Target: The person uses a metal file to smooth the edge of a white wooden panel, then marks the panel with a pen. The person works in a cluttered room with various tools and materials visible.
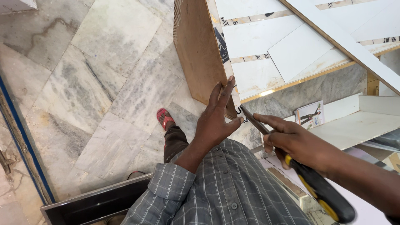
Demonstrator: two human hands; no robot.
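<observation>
Board (196,46) of brown wood stands on edge in the upper middle of the frame, its broad brown face turned to the left and its narrow white-laminated edge running down toward the lower right. The left hand (216,121) lies against the lower corner of that board with fingers spread and straight, palm pressed to the brown face, gripping nothing. The right hand (293,141) comes in from the lower right, clenched around a file (310,181) with a black and yellow handle; the thin metal blade slants up and to the left, and its tip meets the board's lower edge just beside the left thumb. The forefinger of the right hand lies stretched along the blade.

To the right of the board, white panels (266,41) with tape strips and wood-coloured edges lie flat across the upper right of the frame, and a long white strip (346,39) slants over them from the top toward the right border. Below them a white shelf (354,127) juts in from the right, with a small printed card (310,113) leaning at its left end.

Left of the board the grey marble floor (96,79) is open as far as the left border, where a blue strip (25,137) runs along the floor's edge. A foot in a red sandal (165,118) stands on the floor just below the board. A dark open box (96,204) with a pale rim sits at the bottom left, close to the grey checked shirt (225,187).
</observation>
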